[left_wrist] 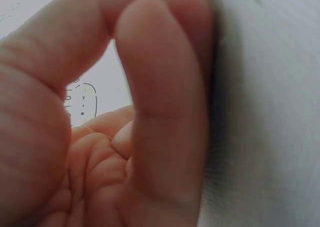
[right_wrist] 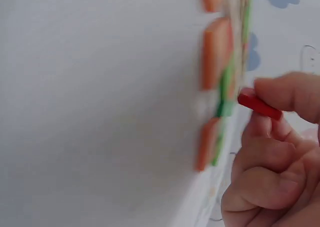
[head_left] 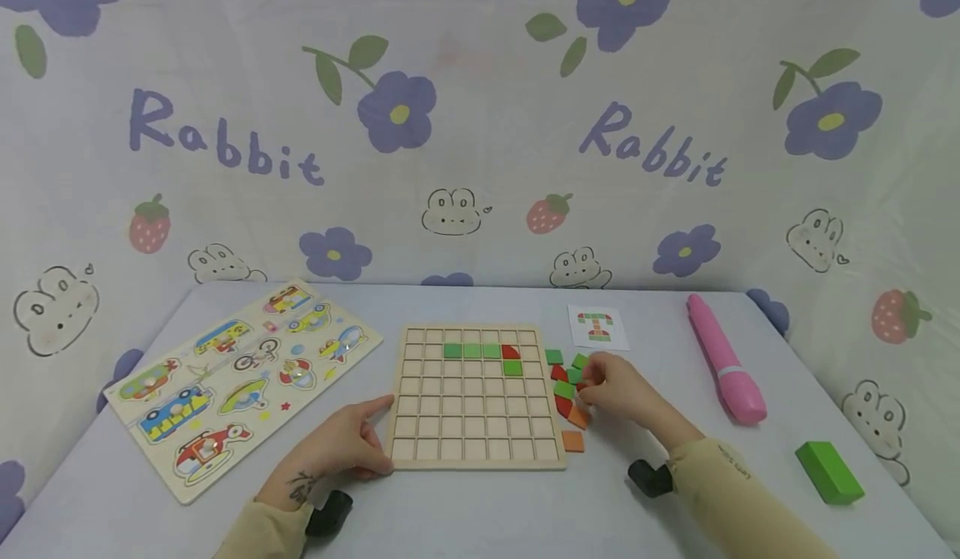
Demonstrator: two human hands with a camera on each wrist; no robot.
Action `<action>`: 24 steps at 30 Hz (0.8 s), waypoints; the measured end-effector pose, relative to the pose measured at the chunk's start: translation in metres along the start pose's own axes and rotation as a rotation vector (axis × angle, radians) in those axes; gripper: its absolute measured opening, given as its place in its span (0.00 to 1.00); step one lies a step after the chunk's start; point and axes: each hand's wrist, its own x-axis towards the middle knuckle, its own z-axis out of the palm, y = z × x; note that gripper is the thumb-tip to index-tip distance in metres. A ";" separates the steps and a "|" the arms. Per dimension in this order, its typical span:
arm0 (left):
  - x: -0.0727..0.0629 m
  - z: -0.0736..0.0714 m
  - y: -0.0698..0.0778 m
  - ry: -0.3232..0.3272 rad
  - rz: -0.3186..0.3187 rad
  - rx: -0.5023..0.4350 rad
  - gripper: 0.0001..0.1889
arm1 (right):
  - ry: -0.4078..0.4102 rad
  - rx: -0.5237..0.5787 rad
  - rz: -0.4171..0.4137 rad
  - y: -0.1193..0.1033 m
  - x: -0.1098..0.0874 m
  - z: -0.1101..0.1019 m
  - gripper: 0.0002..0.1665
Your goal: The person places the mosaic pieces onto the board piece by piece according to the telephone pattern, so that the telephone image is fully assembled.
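A wooden grid board (head_left: 480,464) lies in the middle of the table. In its second row sit several green tiles (head_left: 472,351) and a red rounded tile (head_left: 510,351), with another green tile (head_left: 512,368) below the red one. My left hand (head_left: 341,444) touches the board's left edge with index finger and thumb spread apart. Over the loose tiles (head_left: 564,390) right of the board, my right hand (head_left: 622,388) pinches a red tile (right_wrist: 260,105) between thumb and fingers. The left wrist view shows only the curved fingers (left_wrist: 167,102), close up.
A pattern card (head_left: 597,327) lies behind the loose tiles. A wooden vehicle puzzle (head_left: 247,380) is at the left. On the right are a pink wand-shaped object (head_left: 726,363) and a green block (head_left: 829,472). A printed cloth (head_left: 480,159) hangs behind the table.
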 end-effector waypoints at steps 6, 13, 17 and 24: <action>-0.001 -0.001 -0.002 0.002 0.028 -0.016 0.50 | 0.049 0.143 -0.086 -0.036 0.008 0.000 0.15; 0.000 -0.001 -0.005 0.007 0.043 -0.011 0.50 | 0.056 0.302 -0.177 -0.090 0.031 0.020 0.08; 0.001 -0.001 -0.004 0.013 0.036 0.004 0.50 | 0.028 0.344 -0.219 -0.112 0.047 0.036 0.07; 0.001 -0.001 -0.003 0.012 0.038 0.001 0.50 | 0.029 0.251 -0.238 -0.131 0.070 0.066 0.05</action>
